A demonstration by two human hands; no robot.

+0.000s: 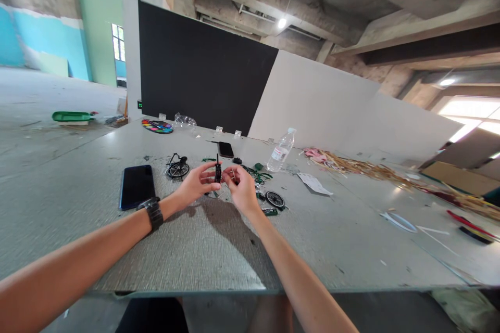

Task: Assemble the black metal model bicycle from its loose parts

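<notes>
Over the table, my left hand (196, 183) grips a small upright black model part (217, 171) between thumb and fingers. Close to its right side, my right hand (242, 190) is closed in a pinch; a thin object shows at the fingertips, too small to name. Left of my hands lies a partly built black model bicycle (178, 166) with a spoked wheel. A loose spoked wheel (275, 199) rests right of my right hand. Dark green model pieces (261, 174) are scattered behind that hand, and another green piece (269, 212) lies near the wheel.
A large dark phone (137, 187) lies left, a smaller phone (225, 149) behind my hands. A clear bottle (282, 151) stands right of the pieces, near a paper sheet (313, 184). A paint palette (157, 126) and wood strips (363, 167) lie along the partition (207, 73).
</notes>
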